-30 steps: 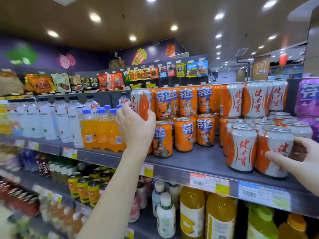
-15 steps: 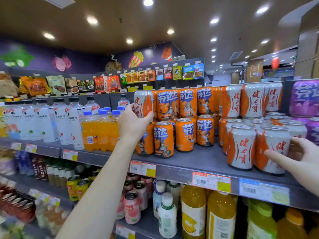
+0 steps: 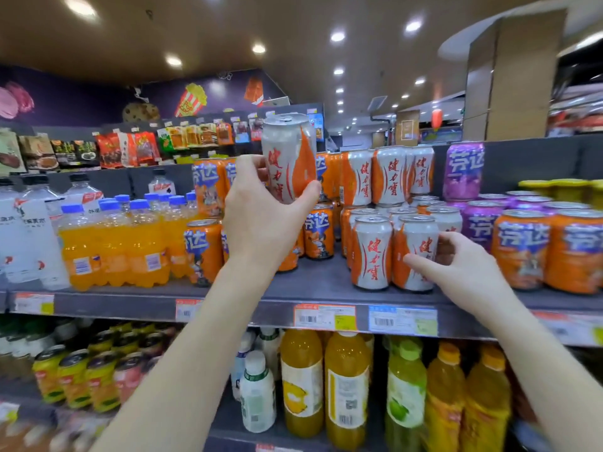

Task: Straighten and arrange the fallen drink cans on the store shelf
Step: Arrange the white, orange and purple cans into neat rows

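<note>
The left hand (image 3: 261,223) grips the raised can (image 3: 288,158), a white-and-orange one, by its lower half. The thumb lies on its right side and the fingers wrap round its left. The raised can is held roughly upright in the air above the shelf (image 3: 310,282), in front of the stacked orange cans (image 3: 208,187).

The right hand (image 3: 456,265) grips the front can (image 3: 414,252), of the same kind, with the thumb on its near face and the fingers curled round its right side. The front can stands upright near the shelf's near edge, just beside a matching can (image 3: 372,252) on its left.

Purple cans (image 3: 483,223) stand further right. Orange bottles (image 3: 114,249) stand at the left.
</note>
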Demonstrator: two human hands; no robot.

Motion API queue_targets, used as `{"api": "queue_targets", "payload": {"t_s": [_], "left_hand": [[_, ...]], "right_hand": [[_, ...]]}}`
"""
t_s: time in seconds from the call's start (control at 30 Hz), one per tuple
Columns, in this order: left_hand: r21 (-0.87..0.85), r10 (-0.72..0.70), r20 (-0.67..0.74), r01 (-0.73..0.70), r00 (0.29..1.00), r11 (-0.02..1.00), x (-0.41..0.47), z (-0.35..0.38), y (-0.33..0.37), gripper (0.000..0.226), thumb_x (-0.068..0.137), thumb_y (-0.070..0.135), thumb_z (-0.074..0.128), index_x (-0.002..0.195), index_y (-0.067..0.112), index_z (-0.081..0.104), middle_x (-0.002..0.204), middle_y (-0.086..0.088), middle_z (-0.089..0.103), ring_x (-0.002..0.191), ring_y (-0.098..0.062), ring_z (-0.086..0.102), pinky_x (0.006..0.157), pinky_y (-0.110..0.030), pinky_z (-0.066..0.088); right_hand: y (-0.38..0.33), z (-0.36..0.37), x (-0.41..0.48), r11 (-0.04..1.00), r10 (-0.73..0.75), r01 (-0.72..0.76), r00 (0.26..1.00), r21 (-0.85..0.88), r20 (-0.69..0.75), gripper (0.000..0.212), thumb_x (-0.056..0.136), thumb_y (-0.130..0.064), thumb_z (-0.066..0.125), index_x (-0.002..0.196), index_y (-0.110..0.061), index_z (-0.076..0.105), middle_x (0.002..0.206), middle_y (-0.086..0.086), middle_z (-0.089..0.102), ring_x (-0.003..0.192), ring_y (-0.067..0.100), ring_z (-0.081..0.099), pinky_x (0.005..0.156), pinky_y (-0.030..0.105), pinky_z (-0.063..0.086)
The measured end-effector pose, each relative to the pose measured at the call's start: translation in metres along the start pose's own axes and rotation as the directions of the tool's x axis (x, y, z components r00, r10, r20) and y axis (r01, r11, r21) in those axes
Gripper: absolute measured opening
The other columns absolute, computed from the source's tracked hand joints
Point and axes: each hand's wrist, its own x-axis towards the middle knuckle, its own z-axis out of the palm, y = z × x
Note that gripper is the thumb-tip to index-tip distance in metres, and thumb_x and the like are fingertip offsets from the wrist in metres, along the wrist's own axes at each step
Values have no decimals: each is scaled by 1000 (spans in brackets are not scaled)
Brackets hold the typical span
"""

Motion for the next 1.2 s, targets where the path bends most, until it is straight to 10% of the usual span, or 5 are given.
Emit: {"api": "queue_targets", "payload": {"t_s": [0.4,0.77,1.2], "left_hand": [[-161,9,224,28,975,987,-87,102,70,68,70,63,79,121,30,48,109,12,65,99,-12,65,82,-38,58],[-210,214,328,-150,920,966,-105,133,77,63,78,61,72,126,24,56,118,8,59,107,-13,61,90,-42,55],[276,176,320,-269,931,923,-75,119,27,55,87,56,60,131,23,63,131,-5,54,124,-24,47,103,-41,42]], "right_hand": [[-25,-42,-25,867,-212,246,969,432,-127,37,93,-26,70,129,-27,60,116,-11,70,105,-2,67,85,22,57],[-7,-77,-16,908,-139,204,971,367,-197,22,82,-29,81,101,-35,71,96,-16,77,91,2,72,75,25,61],[27,-54,1,953,-10,34,997,302,-80,44,84,-26,77,127,-24,65,111,-9,73,101,7,70,87,37,61]]}}
